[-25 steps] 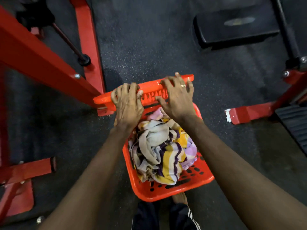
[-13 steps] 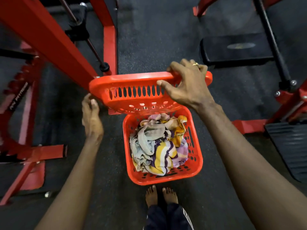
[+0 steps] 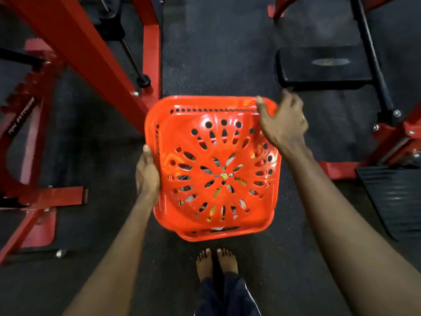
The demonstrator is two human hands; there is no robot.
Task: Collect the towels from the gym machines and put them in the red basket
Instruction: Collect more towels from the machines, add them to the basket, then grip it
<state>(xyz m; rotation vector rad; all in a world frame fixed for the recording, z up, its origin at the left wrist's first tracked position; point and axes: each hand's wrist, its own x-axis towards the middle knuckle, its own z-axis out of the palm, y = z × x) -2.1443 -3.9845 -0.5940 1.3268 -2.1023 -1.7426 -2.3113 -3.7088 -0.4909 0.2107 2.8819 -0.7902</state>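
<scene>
Looking down through the head camera, we see a red perforated lid [image 3: 214, 169] lying flat over the red basket [image 3: 227, 233], whose near rim peeks out beneath its lower edge, on the dark rubber floor [image 3: 216, 53]. Through the lid's flower-pattern slots we glimpse bits of the towels [image 3: 215, 192], pale and yellow, inside the basket. Our left hand [image 3: 147, 176] grips the lid's left edge, thumb on top and the other fingers hidden beneath. Our right hand [image 3: 282, 124] sits at the lid's far right corner with fingers loosely spread, thumb touching the rim; we cannot tell whether it truly grips. Our bare feet [image 3: 216, 262] stand just behind the basket. A red machine frame [image 3: 91, 55] slants past on the left, and a black padded step [image 3: 323, 67] lies beyond the right hand, well apart from the basket.
</scene>
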